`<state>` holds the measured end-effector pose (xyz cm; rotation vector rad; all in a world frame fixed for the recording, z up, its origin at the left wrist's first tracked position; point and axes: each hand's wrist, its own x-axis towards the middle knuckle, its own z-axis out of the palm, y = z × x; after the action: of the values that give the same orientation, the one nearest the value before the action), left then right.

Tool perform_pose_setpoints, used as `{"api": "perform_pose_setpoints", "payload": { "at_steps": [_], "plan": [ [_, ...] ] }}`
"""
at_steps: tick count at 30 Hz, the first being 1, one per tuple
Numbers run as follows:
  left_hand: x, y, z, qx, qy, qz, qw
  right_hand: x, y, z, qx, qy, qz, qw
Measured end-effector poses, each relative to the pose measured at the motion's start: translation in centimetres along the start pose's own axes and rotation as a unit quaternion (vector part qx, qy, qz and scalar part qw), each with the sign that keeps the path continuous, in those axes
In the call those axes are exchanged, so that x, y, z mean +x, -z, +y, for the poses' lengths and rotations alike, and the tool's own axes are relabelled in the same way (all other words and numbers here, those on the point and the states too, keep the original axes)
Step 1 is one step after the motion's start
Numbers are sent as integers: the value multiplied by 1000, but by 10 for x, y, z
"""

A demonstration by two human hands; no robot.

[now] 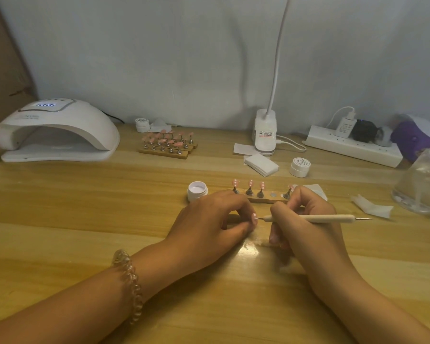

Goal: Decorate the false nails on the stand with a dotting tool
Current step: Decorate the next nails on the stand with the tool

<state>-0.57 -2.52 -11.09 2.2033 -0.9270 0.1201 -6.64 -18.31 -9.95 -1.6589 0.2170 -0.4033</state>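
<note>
False nail: pink with white dots, pinched in fingertips of left hand, just in front of stand, low over counter.
Left hand: fingers curled, tips nipping the nail; coil bracelet on wrist.
Right hand: curled round dotting tool, pen grip.
Dotting tool: near level, fine tip touching the held nail.
Stand: wooden strip; three dotted pink nails on metal holders, one bare disc, one holder partly hidden by right hand.
Open jar: white, just left of stand.
</note>
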Motion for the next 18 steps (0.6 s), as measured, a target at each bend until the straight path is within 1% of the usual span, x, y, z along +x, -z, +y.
{"api": "perform_pose_setpoints", "payload": {
  "at_steps": [18],
  "plan": [
    [0,-1,-1,5,-7,1,1000,0,1,2,11,2,1,1000]
  ]
}}
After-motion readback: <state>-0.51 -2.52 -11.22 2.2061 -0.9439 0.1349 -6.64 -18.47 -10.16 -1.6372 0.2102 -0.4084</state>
